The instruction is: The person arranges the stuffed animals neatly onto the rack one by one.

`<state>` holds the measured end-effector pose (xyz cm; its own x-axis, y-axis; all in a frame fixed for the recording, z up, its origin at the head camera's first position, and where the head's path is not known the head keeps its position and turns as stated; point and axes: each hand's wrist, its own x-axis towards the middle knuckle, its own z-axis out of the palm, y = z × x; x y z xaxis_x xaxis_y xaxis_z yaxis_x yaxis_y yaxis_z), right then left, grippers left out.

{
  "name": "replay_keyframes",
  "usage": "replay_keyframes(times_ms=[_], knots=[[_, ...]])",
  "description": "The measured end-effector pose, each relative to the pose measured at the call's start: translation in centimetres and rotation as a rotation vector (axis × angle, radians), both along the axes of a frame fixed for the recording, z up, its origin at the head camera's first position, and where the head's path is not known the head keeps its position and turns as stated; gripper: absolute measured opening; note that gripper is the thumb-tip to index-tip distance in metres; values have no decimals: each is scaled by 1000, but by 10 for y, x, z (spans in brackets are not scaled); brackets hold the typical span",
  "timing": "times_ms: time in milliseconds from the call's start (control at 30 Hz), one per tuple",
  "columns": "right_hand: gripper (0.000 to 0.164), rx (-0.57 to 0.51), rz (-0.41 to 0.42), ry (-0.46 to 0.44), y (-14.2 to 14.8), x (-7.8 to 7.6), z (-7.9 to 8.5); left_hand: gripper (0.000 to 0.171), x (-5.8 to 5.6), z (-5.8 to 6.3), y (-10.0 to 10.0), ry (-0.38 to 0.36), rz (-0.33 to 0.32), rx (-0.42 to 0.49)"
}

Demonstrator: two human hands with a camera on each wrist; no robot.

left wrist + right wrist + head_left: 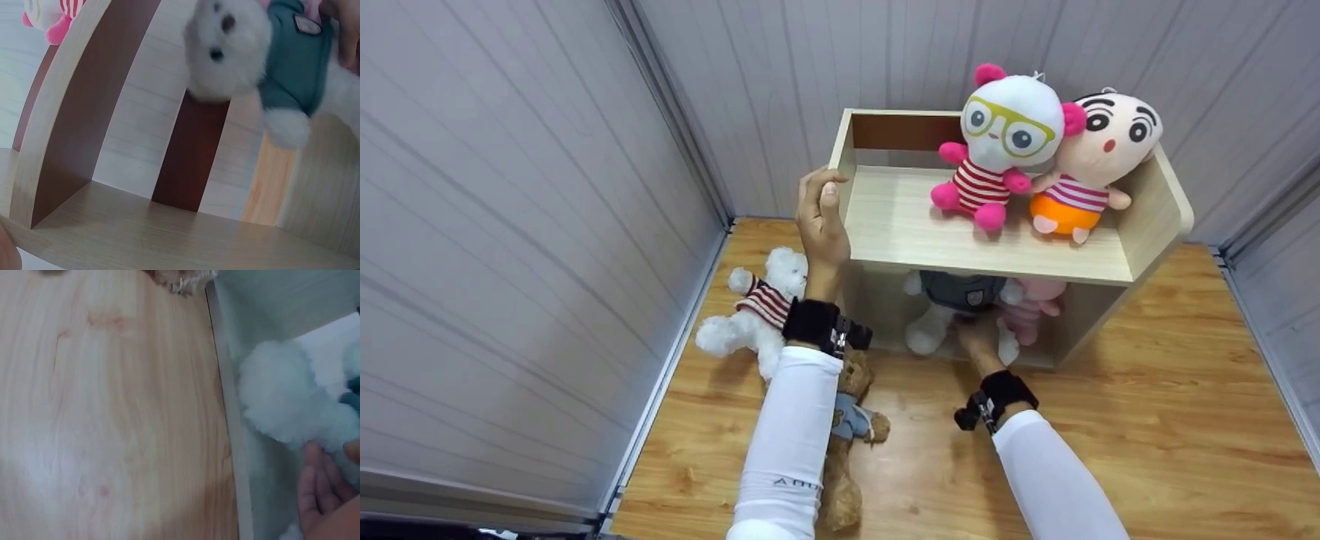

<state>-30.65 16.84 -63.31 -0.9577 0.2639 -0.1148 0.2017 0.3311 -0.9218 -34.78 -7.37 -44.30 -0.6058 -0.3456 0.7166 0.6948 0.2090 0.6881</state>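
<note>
My left hand (823,225) holds the upper front of the left side panel of a small wooden shelf (900,217), its fingers bent over the edge. Inside the lower compartment, my right hand (979,337) grips a white teddy bear (928,330) in a dark green top, low on its body between the legs. The bear's face (225,45) shows in the left wrist view; in the head view the upper board hides it. Close up in the right wrist view, my fingers (320,486) touch its white fur (281,394). Beside it sits a pink plush toy (1024,319).
On the upper board sit a panda-like plush (982,184) with yellow glasses and a boy plush (1072,202) in orange shorts. A white bear (765,304) in a striped top and a brown bear (851,420) lie on the wooden floor (1170,420). Panel walls (532,187) surround the shelf.
</note>
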Motion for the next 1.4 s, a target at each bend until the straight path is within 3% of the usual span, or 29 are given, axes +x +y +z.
replay_keyframes(times_ms=[67,133,300,500,733,833,933,1033,1200,1400], knots=[[75,-53,28,-1,2,-1,-3,40,-1,0,1,1,-3,-5],[67,-108,57,-18,5,-3,-6,39,-1,0,1,4,-8,-8],[38,-195,117,-96,13,-3,-5,36,-1,1,1,10,-10,-4],[28,-327,59,-117,19,2,4,36,0,1,0,10,-6,-2],[50,-299,42,-156,22,11,10,37,-1,1,0,3,-7,4],[62,-366,25,-129,22,14,14,37,0,1,0,-2,-2,1],[66,-467,-6,-94,22,21,25,37,1,0,0,-2,3,0],[57,-547,-30,-42,22,30,45,40,1,-1,0,-6,7,-3],[33,-456,-47,21,27,45,77,51,1,-1,0,-10,13,-13],[14,-451,-108,124,38,52,98,42,2,0,-1,-16,6,-6]])
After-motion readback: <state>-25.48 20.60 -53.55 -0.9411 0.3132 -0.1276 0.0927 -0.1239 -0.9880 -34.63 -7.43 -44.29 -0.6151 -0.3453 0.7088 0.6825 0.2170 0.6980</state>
